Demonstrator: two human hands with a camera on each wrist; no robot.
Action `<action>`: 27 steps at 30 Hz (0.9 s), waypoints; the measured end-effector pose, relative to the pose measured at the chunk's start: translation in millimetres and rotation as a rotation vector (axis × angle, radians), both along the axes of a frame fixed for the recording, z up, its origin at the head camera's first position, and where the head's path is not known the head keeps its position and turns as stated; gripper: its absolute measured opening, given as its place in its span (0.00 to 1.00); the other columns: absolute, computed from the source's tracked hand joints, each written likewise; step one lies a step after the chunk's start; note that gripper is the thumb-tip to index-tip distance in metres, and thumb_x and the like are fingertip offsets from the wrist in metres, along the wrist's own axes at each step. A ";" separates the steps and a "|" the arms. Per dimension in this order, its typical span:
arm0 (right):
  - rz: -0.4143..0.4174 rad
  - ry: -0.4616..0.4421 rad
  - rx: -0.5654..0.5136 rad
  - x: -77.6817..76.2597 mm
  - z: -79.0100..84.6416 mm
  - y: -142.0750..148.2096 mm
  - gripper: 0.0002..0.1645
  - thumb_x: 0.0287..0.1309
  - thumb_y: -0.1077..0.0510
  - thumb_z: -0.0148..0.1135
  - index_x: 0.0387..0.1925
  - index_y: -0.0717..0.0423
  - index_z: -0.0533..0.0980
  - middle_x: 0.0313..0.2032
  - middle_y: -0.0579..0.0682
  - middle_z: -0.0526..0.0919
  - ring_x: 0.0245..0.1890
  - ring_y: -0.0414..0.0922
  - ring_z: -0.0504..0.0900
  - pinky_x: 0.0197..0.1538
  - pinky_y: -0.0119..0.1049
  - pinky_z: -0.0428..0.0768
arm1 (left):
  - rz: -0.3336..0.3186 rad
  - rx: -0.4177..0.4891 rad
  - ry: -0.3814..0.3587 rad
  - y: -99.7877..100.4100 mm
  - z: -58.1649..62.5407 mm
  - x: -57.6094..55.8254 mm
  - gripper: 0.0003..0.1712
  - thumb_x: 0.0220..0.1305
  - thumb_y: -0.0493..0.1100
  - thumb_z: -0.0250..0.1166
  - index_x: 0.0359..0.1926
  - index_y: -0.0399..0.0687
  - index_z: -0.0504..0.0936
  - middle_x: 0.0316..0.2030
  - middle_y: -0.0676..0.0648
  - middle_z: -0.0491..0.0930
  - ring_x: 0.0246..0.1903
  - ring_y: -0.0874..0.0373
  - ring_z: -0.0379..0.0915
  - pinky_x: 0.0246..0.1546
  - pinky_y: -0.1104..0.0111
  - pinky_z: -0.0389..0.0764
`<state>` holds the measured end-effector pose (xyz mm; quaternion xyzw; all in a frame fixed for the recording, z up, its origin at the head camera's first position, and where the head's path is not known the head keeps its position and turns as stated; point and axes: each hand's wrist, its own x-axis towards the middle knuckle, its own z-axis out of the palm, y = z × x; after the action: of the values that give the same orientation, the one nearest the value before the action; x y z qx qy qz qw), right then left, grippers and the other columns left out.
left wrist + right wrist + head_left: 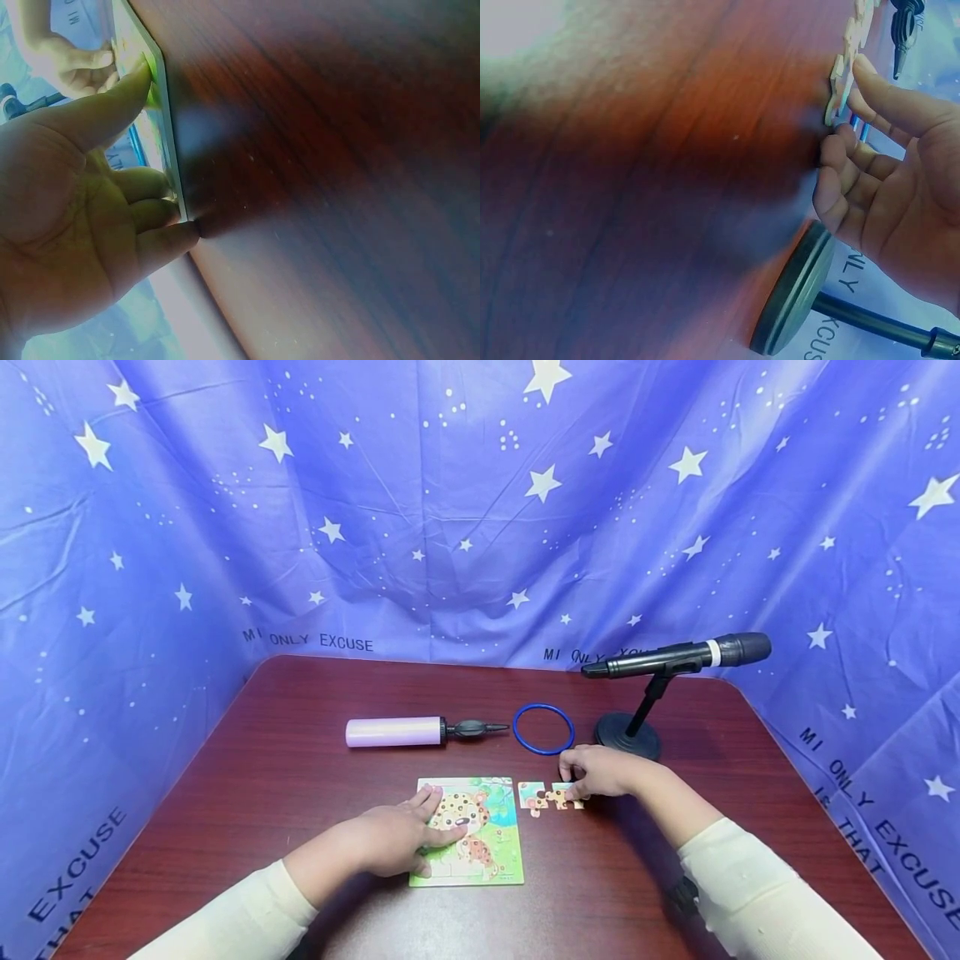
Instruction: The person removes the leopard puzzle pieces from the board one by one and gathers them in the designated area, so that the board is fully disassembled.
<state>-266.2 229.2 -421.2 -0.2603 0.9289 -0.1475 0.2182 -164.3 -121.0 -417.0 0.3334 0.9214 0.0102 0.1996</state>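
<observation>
A jigsaw puzzle (506, 852) with a spotted cartoon animal lies flat on the table in a shallow board. My left hand (393, 837) rests on its left part, thumb and fingers spread over the picture. In the left wrist view, the left thumb (124, 97) lies on the board's face and other fingers touch near its edge. Just right of the board are loose puzzle pieces (533, 797). My right hand (606, 771) is at the rightmost puzzle piece (558, 797), pinching it between thumb and curled forefinger. The hand partly hides this piece.
Behind the puzzle lie a lilac hand pump (393, 732) with a black nozzle and a blue ring (516, 732). A black microphone (652, 660) on a round-based stand (628, 737) rises behind the right hand. Starry blue cloth (420, 527) encloses the dark red table (247, 793).
</observation>
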 end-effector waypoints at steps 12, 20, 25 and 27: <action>0.070 0.152 -0.084 6.0 16.6 -42.5 0.14 0.60 0.49 0.67 0.43 0.47 0.75 0.36 0.42 0.75 0.37 0.40 0.75 0.42 0.39 0.75 | -0.006 -0.001 0.001 0.7 1.1 -0.1 0.41 0.57 0.57 0.68 0.71 0.81 0.62 0.75 0.34 0.50 0.75 0.42 0.47 0.68 0.48 0.65; 0.165 0.067 0.009 21.9 5.9 -92.9 0.27 0.59 0.45 0.68 0.58 0.41 0.71 0.48 0.44 0.73 0.33 0.37 0.80 0.39 0.34 0.79 | -0.002 0.008 -0.011 1.2 1.5 0.3 0.40 0.59 0.57 0.67 0.71 0.81 0.61 0.76 0.35 0.49 0.75 0.43 0.46 0.66 0.45 0.67; 0.165 0.066 0.086 24.0 -2.1 -103.7 0.32 0.56 0.45 0.69 0.61 0.37 0.68 0.53 0.46 0.71 0.37 0.39 0.78 0.38 0.34 0.78 | -0.008 0.024 0.004 1.4 0.8 1.7 0.41 0.59 0.56 0.67 0.71 0.80 0.61 0.75 0.35 0.50 0.75 0.42 0.46 0.66 0.44 0.66; 0.164 0.063 0.098 23.8 -2.5 -105.9 0.33 0.56 0.46 0.69 0.62 0.35 0.67 0.60 0.50 0.70 0.42 0.42 0.80 0.39 0.34 0.78 | -0.041 0.022 0.053 2.8 0.4 2.7 0.41 0.59 0.55 0.69 0.72 0.76 0.62 0.75 0.37 0.52 0.74 0.42 0.48 0.69 0.47 0.63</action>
<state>-242.4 123.2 -423.7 -0.3288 0.9170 -0.0753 0.2127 -161.6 -118.2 -416.6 0.3547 0.9191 0.0075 0.1714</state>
